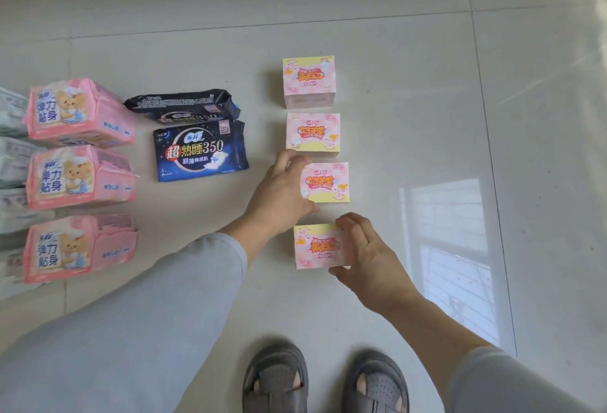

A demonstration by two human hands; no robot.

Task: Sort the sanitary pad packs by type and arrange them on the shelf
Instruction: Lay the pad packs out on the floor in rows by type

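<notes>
Several small pink-and-yellow pad boxes lie in a column on the tiled floor. My left hand [282,189] grips the third box [326,182] from its left side. My right hand [364,255] holds the nearest box [317,246] from its right side. Two more boxes [308,81] [312,133] lie farther away in the same column. Two dark blue night packs [200,150] [184,105] lie left of the column. Three pink bear-print packs [78,113] [80,176] [78,246] form a column at the far left.
Pale green-white packs [11,163] show partly at the left edge behind the pink ones. My two feet in grey sandals [325,383] stand at the bottom. A bright window reflection [450,248] lies on the glossy floor tiles to the right.
</notes>
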